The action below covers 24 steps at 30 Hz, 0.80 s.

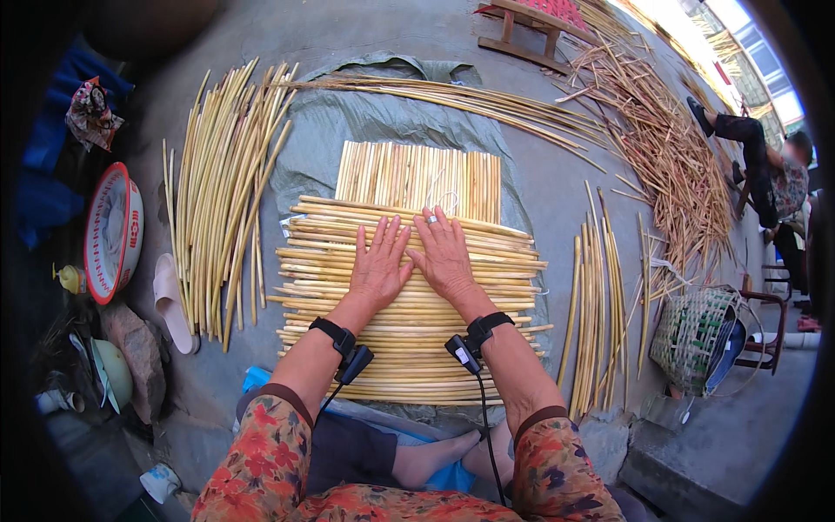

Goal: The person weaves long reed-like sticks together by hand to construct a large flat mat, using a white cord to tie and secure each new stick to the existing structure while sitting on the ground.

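My left hand lies flat with spread fingers on a mat of pale yellow stalks laid crosswise in front of me. Beside it, thumbs close together, my right hand also rests flat on the stalks, a ring on one finger. Both sets of fingertips reach near the mat's far edge. Just beyond sits a panel of short upright stalks, partly covered by the mat at its near side. A thin white string loops over that panel. Under it all is a grey-green sheet.
Long stalks lie left, and a smaller bunch lies right. More stalks cross the sheet's far end. At left are an enamel basin and a slipper. A woven basket, reddish stalk pile and seated person are right.
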Available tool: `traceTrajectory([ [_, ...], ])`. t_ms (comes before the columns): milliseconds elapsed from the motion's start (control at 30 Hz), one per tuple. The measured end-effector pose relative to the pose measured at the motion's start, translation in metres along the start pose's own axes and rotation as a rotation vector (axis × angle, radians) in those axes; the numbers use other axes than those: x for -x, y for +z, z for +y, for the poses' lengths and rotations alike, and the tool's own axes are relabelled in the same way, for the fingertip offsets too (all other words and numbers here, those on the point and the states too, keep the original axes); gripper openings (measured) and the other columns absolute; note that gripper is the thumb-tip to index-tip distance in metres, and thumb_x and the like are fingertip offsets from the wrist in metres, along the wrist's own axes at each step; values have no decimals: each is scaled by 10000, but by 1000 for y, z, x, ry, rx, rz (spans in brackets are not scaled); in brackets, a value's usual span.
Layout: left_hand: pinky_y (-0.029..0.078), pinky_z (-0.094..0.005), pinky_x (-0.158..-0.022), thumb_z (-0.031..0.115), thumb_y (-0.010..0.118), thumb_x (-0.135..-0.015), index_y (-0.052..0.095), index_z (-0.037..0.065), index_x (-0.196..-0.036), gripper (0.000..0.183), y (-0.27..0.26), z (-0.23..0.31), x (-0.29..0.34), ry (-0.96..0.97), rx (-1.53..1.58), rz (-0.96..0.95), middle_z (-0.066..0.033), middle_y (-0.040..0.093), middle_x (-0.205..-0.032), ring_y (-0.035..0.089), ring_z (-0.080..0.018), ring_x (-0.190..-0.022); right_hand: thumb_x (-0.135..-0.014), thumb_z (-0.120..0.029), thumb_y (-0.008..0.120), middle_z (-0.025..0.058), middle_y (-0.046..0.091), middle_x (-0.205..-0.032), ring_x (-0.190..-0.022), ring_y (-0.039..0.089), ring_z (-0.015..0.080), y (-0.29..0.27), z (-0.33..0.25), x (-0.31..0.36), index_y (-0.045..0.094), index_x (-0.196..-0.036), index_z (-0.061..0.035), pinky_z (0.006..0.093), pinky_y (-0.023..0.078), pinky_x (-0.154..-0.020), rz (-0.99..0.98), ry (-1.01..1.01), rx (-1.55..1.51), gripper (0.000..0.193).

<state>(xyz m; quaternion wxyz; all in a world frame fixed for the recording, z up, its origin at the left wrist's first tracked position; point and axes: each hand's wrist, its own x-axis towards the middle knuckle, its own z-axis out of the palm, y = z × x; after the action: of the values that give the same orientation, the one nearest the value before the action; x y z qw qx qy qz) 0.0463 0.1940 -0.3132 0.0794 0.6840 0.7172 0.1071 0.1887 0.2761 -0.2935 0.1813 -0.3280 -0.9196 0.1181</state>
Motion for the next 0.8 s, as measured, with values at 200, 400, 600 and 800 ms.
traceTrajectory([
  [200, 29, -558, -1141, 409, 469, -910, 299, 108, -1466, 654, 0, 2, -1, 2, -56, -17, -110, 188, -1557, 126, -267, -1448, -911, -428, 511, 156, 357, -1465, -1400, 252, 312, 10, 9, -1, 405, -1392, -40, 482, 143, -1148, -99, -16, 58, 627],
  [400, 27, -550, -1144, 409, 475, -914, 290, 103, -1467, 658, 0, 2, -4, -22, -105, -53, -113, 198, -1551, 141, -276, -1443, -886, -421, 561, 155, 348, -1470, -1409, 236, 304, -4, 28, 19, 400, -1397, -56, 494, 133, -1148, -108, 166, 122, 648],
  [600, 35, -552, -1143, 392, 488, -913, 288, 99, -1468, 659, 3, 8, -5, -23, -82, 3, -113, 202, -1550, 141, -277, -1443, -901, -500, 506, 161, 308, -1494, -1424, 198, 300, -3, 43, 28, 385, -1420, -99, 505, 107, -1149, -95, 87, 180, 666],
  [800, 36, -548, -1145, 399, 475, -915, 280, 95, -1472, 664, -2, 6, -3, -50, -63, -49, -113, 190, -1556, 126, -267, -1449, -894, -473, 539, 164, 310, -1488, -1420, 205, 308, -10, 33, 19, 368, -1430, -93, 516, 103, -1145, -199, 147, 182, 678],
])
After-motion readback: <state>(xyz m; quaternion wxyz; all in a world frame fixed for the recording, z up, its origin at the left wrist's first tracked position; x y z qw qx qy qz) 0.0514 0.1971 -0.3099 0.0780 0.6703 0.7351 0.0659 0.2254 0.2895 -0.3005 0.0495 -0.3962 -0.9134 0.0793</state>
